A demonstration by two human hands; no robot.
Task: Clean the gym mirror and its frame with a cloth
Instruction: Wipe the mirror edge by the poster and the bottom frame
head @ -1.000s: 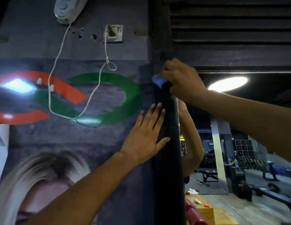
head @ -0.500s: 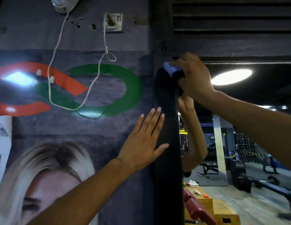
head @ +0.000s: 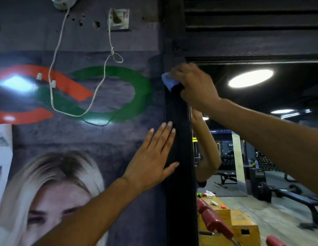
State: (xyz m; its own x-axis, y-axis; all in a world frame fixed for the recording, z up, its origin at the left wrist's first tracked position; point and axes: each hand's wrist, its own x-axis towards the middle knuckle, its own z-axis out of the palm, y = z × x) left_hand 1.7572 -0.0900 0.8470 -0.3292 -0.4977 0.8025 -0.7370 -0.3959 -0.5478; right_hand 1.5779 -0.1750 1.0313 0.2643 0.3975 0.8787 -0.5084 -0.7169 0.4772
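Since half a second ago: right hand (head: 195,86) and blue cloth (head: 169,81) lower on the black mirror frame (head: 177,139), off its top corner; left hand unmoved.

Left hand (head: 152,160): flat, fingers straight, spread across wall poster and frame's left edge, gripping nothing.
Right hand: fingers curled over the cloth, pressing it on the frame's upper front, just below the corner. Hand slightly blurred.
Mirror (head: 261,139) right of frame: reflects forearm, wooden box (head: 243,226), weight bench (head: 296,199), round ceiling light (head: 250,78).
Wall further up: white cable (head: 55,55) looped from a socket (head: 119,18); green and red logo (head: 119,93) on poster.
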